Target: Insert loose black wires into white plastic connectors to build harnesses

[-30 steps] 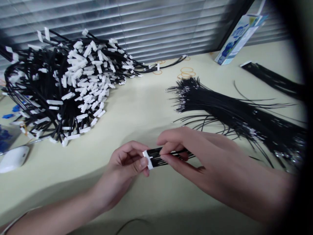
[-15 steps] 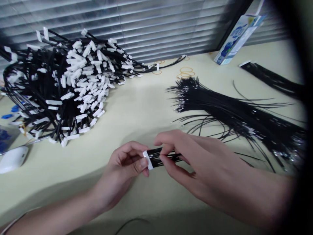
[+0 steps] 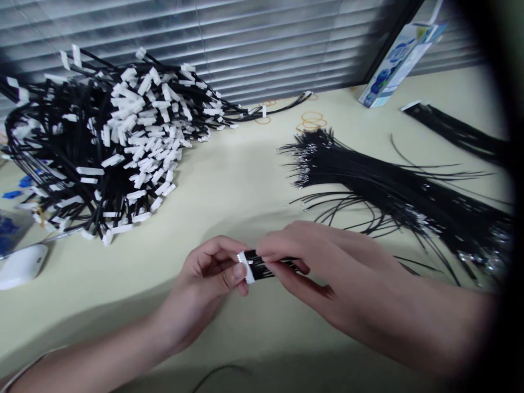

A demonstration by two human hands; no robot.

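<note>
Between thumb and fingers, my left hand (image 3: 215, 273) pinches a white plastic connector (image 3: 246, 267). Several thin black wires (image 3: 257, 267) run side by side out of its right edge. My right hand (image 3: 323, 267) comes in from the right, thumb and index finger closed on a wire close to the connector; the other wires pass beneath its fingers. To the upper right of that hand lies a thick bundle of loose black wires (image 3: 360, 164) with shiny metal terminals at the ends.
A big heap of black cables with white connectors (image 3: 139, 131) lies at the left. Rubber bands (image 3: 311, 121) and a drink carton (image 3: 385, 71) stand or lie near the blinds (image 3: 262, 49). A white mouse-like object (image 3: 23, 266) rests at left; another wired connector bundle (image 3: 450, 128) is at right.
My right thumb and index finger have closed together and shifted slightly left toward the connector. My left hand and the connector are nearly where they were.
</note>
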